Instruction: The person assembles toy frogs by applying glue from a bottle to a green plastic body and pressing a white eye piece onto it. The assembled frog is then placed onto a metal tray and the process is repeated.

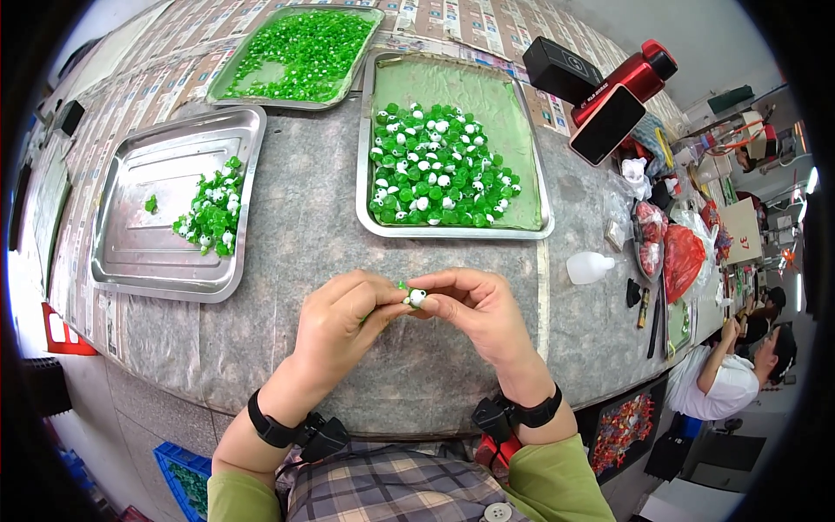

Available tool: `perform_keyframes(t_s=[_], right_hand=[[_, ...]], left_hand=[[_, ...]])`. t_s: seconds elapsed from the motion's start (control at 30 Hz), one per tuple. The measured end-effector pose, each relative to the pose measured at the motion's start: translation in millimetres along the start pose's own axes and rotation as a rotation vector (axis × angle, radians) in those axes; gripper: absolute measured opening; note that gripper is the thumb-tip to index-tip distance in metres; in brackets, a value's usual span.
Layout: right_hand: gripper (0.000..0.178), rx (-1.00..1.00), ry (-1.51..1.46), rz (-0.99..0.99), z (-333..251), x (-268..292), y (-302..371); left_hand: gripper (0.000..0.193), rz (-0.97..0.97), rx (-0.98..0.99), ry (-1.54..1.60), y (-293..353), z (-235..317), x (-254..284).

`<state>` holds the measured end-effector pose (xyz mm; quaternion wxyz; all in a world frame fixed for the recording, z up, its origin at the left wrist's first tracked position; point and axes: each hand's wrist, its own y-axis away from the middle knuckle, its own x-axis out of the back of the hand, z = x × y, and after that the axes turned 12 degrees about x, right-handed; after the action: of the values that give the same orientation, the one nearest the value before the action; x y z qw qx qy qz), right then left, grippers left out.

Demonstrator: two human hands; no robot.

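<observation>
A tiny green-and-white plastic figure with a dark eye dot (417,297) is pinched between both sets of fingertips, above the near middle of the table. My left hand (337,320) closes on its green side, thumb against forefinger. From the other side my right hand (481,315) grips the white part; the fingers hide some of it. Similar green-and-white figures (214,209) are heaped in the steel tray at left (130,239). Round green-and-white pieces (439,165) fill much of the lined tray beyond my hands (470,83).
Small green pieces (309,48) cover a far tray (235,103). At right are a black box (557,71), a red bottle (639,74), a phone (607,126), a white squeeze bottle (589,268) and a red plastic bag (684,261). Another person (722,383) sits farther right.
</observation>
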<state>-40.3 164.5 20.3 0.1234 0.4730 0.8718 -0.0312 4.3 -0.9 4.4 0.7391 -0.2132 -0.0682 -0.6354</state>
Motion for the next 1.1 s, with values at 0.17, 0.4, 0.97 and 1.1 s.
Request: perform_keyframes(t_s=[0.17,0.4,0.97,1.1], right_hand=[[0.021,-0.008,-0.006,0.018,1.8,-0.4,-1.4],[0.024,0.043,-0.011,0.058,10.6,-2.8,-4.5],[0.008,0.538,1.313,-0.156,28.6,2.9,-17.9],[0.008,0.479,1.355,-0.130,24.4,6.6,-14.6]], left_hand=[[0.013,0.032,-0.012,-0.046,0.8,-1.9,-1.3],[0.012,-0.010,0.131,0.041,-1.8,-2.7,3.7],[0.024,0.389,0.126,-0.045,-15.7,-11.6,31.1],[0.019,0.241,0.230,0.199,-11.8,-13.5,19.9]])
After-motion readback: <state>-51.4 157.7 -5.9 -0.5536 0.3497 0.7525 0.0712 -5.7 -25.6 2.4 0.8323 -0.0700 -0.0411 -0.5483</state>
